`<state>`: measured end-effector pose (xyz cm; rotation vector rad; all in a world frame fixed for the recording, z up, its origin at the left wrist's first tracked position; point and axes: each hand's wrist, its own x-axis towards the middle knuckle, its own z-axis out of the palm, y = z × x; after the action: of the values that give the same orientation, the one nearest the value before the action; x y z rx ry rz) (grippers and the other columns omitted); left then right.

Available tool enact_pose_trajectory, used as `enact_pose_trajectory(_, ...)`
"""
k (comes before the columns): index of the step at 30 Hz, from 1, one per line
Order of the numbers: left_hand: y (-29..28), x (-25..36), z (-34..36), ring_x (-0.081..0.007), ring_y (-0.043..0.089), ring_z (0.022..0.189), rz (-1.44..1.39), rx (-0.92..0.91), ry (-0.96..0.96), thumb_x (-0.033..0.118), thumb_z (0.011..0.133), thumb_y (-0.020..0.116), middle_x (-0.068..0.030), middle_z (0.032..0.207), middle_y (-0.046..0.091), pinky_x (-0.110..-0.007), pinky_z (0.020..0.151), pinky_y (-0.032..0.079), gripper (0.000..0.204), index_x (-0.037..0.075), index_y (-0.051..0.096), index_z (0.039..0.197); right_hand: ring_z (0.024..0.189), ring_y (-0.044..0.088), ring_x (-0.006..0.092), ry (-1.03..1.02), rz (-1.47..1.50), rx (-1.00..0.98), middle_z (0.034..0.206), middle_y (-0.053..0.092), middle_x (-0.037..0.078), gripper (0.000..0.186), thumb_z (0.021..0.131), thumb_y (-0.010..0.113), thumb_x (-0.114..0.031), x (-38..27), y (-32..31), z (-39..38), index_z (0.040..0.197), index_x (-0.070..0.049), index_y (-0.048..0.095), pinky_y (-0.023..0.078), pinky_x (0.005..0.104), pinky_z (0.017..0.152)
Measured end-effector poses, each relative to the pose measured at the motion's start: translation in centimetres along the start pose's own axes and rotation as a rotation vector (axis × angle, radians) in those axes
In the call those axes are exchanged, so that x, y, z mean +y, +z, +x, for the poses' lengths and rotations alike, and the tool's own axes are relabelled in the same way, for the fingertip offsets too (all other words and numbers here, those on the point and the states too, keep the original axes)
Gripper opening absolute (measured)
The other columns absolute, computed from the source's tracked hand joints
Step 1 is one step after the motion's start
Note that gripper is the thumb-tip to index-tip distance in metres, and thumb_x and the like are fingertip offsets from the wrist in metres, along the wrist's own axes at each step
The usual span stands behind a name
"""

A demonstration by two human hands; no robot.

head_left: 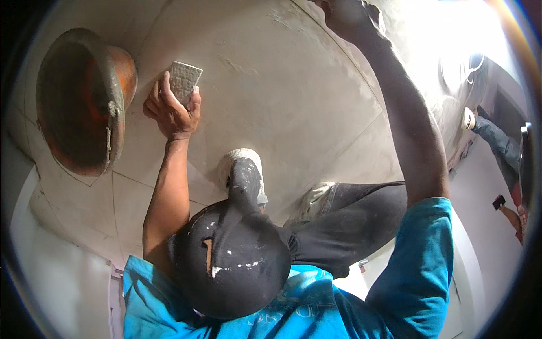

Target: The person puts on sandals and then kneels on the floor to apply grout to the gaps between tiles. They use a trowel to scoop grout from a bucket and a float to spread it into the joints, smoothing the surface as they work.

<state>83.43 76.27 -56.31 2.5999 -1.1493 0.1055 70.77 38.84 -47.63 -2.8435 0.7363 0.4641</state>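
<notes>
While the left hand [174,113] pinches a grey rectangular piece [185,82] between thumb and fingers, just right of the orange tub [125,73], an even pinch with fingertips clear of its underside should keep it level. Well right of the tub, the right hand [350,22] is partly cut off; I cannot tell its grip.
</notes>
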Motion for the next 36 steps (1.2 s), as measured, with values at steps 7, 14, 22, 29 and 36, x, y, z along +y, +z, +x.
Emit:
enact_pose_trajectory(7, 0.8, 0.2, -0.2, -0.0354, 0.040, 0.117, 0.030, 0.005, 0.002, 0.053, 0.085, 0.057, -0.0164, 0.127, 0.044, -0.056, 0.099, 0.026, 0.073, 0.009, 0.037, 0.139, 0.080, 0.062, 0.0243, -0.142, -0.147, 0.174, 0.100, 0.057, 0.007, 0.036, 0.096, 0.050, -0.029, 2.3, 2.3, -5.0, 0.132, -0.032, 0.054, 0.051, 0.0388, 0.066)
enact_pose_trajectory(14, -0.2, -0.4, -0.2, -0.0351, 0.040, 0.116, 0.002, 0.036, 0.003, 0.052, 0.084, 0.059, -0.0145, 0.128, 0.044, -0.055, 0.098, 0.027, 0.072, 0.009, 0.039, 0.139, 0.061, 0.065, 0.0235, 0.050, -0.113, -0.051, 0.087, 0.061, 0.006, 0.038, 0.097, 0.052, -0.033, -1.6, -0.1, -0.7, 0.135, -0.034, 0.050, 0.055, 0.0394, 0.053)
enact_pose_trajectory(22, -0.1, -0.1, -0.1, -0.0349, 0.039, 0.118, 0.015, -0.007, -0.007, 0.050, 0.082, 0.062, -0.0149, 0.130, 0.042, -0.056, 0.099, 0.026, 0.072, 0.010, 0.039, 0.138, 0.068, 0.065, 0.0226, -0.004, -0.187, 0.066, 0.087, 0.061, 0.009, 0.038, 0.097, 0.052, -0.033, 2.0, 0.8, -4.9, 0.135, -0.034, 0.050, 0.054, 0.0395, 0.058)
enact_pose_trajectory(29, 0.1, -0.1, -0.1, -0.0346, 0.037, 0.120, 0.047, 0.002, 0.016, 0.051, 0.084, 0.060, -0.0140, 0.128, 0.041, -0.055, 0.099, 0.026, 0.073, 0.009, 0.037, 0.139, 0.087, 0.065, 0.0237, 0.056, 0.002, -0.089, 0.102, 0.064, 0.013, 0.038, 0.091, 0.053, -0.027, 0.2, 0.4, -2.9, 0.128, -0.019, 0.057, 0.053, 0.0385, 0.073)
enact_pose_trajectory(36, -0.3, -0.4, -0.2, -0.0352, 0.039, 0.118, 0.025, 0.031, -0.004, 0.050, 0.082, 0.062, -0.0145, 0.127, 0.042, -0.056, 0.099, 0.027, 0.075, 0.009, 0.038, 0.139, 0.071, 0.065, 0.0214, 0.029, -0.171, -0.030, 0.086, 0.060, 0.003, 0.040, 0.097, 0.054, -0.030, 3.9, 1.5, -8.1, 0.136, -0.035, 0.050, 0.052, 0.0376, 0.059)
